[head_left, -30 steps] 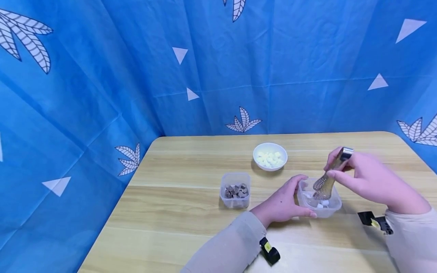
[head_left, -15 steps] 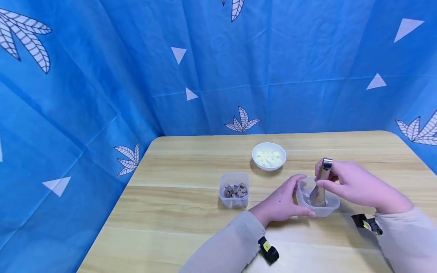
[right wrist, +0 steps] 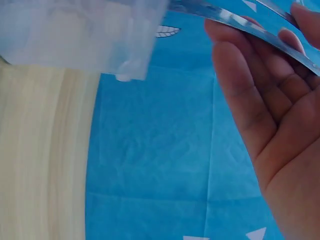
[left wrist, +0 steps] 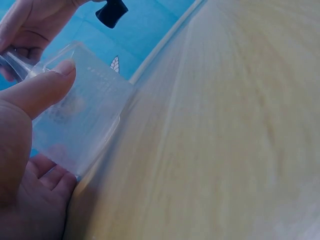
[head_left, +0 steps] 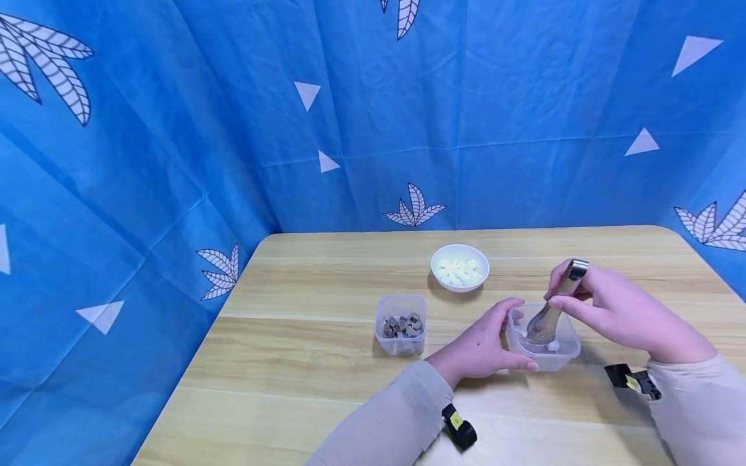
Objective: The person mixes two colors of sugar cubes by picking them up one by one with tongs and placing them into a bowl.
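While pinching the metal tongs (head_left: 542, 327) with the right hand (head_left: 620, 310), slants their long axis from the bent end, upper right, down leftward into the clear plastic tub (head_left: 562, 359). Clamps the tub's left side in the left hand (head_left: 480, 343), the nearer to it, thumb toward the near edge of the tabletop (head_left: 291, 375), forefinger toward the far edge; has it on the right half, well in from that far edge. Seems to hinge on the line from the right grip to the white cube (head_left: 552, 346), down and left of it, just beside the tips. Cannot tell of any piece caught between them.
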Motion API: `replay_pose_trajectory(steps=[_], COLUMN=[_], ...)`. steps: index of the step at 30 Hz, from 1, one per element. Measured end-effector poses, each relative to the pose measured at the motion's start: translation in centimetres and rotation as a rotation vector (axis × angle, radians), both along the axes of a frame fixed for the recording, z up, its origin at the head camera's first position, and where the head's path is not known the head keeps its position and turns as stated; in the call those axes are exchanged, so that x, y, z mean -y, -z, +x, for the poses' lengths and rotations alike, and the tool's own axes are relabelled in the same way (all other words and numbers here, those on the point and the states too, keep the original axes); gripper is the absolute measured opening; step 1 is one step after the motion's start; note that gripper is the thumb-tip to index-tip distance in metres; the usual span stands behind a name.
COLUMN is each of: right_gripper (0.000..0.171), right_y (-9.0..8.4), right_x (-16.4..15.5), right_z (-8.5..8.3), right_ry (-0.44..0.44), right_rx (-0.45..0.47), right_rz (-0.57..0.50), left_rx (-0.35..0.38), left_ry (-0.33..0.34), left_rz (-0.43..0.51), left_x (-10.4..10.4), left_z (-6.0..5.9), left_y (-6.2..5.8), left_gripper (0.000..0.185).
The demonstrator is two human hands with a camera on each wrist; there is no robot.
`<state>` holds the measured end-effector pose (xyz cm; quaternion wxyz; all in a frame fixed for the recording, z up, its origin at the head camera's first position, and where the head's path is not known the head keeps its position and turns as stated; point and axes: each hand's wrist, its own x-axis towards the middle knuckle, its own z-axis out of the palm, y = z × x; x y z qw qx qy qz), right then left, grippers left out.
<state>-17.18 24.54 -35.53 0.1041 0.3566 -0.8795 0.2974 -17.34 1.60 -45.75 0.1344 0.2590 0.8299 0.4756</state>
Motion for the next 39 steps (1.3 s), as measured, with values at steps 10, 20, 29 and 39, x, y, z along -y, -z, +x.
replay_pose_trajectory(steps=[10,20,29,39], right_gripper=[0.022,0.022,0.014,0.017], right_y=[-0.7,-3.0,-5.0,-5.6], right_x=[-0.4,0.2,2.8,5.9], right_z=[0.0,-1.1,-3.5,-6.6], right_ry=[0.058,0.125,0.180,0.181], right_rx=[-0.006,-0.003,0.053,0.021], right_rz=[-0.086,-0.158,-0.166,-0.087], left_rx=[0.010,0.033,0.012,-0.008], left_ry=[0.003,0.011,0.022,0.031], left_rz=[0.011,0.049,0.049,0.041], left_x=[-0.1,-0.1,0.0,0.0], left_z=[0.0,-0.1,-0.2,0.0], left_y=[-0.1,-0.1,0.1,0.1], left_gripper=[0.102,0.102,0.100,0.098])
